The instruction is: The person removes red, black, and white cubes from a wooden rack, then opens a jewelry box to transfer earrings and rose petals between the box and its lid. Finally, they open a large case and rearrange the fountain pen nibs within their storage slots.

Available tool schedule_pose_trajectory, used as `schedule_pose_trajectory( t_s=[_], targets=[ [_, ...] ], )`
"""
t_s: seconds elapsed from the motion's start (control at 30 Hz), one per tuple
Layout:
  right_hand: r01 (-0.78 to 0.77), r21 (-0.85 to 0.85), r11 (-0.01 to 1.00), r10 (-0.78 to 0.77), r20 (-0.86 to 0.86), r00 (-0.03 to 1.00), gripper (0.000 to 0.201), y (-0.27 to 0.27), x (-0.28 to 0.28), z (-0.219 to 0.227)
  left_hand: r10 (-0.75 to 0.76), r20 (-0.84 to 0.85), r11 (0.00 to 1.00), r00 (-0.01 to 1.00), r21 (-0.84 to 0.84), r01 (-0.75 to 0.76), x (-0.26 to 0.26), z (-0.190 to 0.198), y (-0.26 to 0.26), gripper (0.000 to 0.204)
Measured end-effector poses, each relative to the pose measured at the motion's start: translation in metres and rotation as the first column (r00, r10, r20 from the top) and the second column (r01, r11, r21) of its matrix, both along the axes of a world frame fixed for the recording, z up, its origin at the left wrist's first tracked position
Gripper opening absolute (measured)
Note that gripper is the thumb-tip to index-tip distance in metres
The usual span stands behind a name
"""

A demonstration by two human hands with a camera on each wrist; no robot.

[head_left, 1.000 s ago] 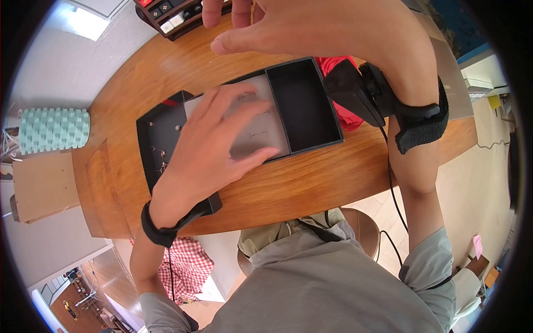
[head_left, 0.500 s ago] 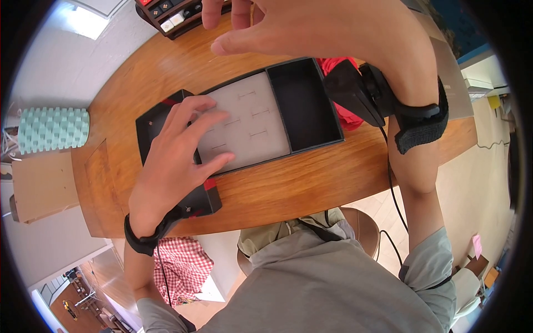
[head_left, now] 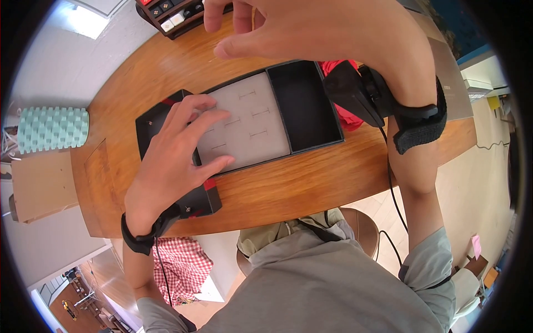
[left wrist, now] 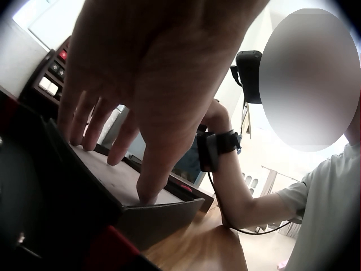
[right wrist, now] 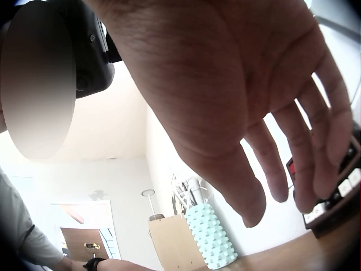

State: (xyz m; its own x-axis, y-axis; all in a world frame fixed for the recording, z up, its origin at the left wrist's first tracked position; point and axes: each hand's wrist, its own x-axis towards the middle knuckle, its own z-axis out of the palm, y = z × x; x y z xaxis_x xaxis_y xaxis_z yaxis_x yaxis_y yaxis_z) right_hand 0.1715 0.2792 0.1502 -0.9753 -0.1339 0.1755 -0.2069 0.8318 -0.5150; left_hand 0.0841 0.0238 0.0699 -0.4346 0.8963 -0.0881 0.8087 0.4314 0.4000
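Note:
A shallow black box holds a grey pad (head_left: 244, 133) with several short slits, beside a deep black compartment (head_left: 304, 105). At its left end stands a second black tray with red strips (head_left: 210, 184), where small metallic jewellery pieces (head_left: 150, 123) lie. My left hand (head_left: 166, 155) spreads over both, its fingers apart and its fingertips at the left part of the pad. In the left wrist view the thumb (left wrist: 151, 178) points down at the pad near the box's side wall. Nothing shows between these fingers. My right hand (head_left: 327, 28) hangs in the air beyond the box, fingers loosely bent, holding nothing.
A dark wooden rack with red, black and white pieces (head_left: 176, 20) stands at the table's far edge. Red cloth (head_left: 348, 121) lies right of the box. Left of the wooden table (head_left: 266, 188) are a mint foam roller (head_left: 54, 130) and a cardboard box (head_left: 44, 183).
My left hand has drawn back to the left and nearer my body, uncovering most of the pad, then stayed almost still. The right hand has hardly moved.

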Motion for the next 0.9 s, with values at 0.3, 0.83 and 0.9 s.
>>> schedule_pose_trajectory(
  t_s=[0.3, 0.83, 0.9],
  targets=[
    [0.086, 0.018, 0.996, -0.087, 0.109, 0.990, 0.031, -0.015, -0.006, 0.014, 0.114, -0.078, 0.973, 0.990, 0.209, -0.095, -0.022, 0.009, -0.022, 0.041],
    [0.019, 0.123, 0.992, -0.034, 0.115, 0.993, 0.033, -0.022, -0.005, -0.005, 0.280, 0.074, 0.940, 0.957, 0.181, -0.289, -0.098, -0.039, -0.090, 0.024],
    [0.028, 0.120, 0.992, -0.046, 0.147, 0.988, 0.033, -0.025, -0.007, -0.002, 0.257, 0.063, 0.947, 0.964, 0.180, -0.265, -0.101, -0.040, -0.092, 0.023]
  ],
)
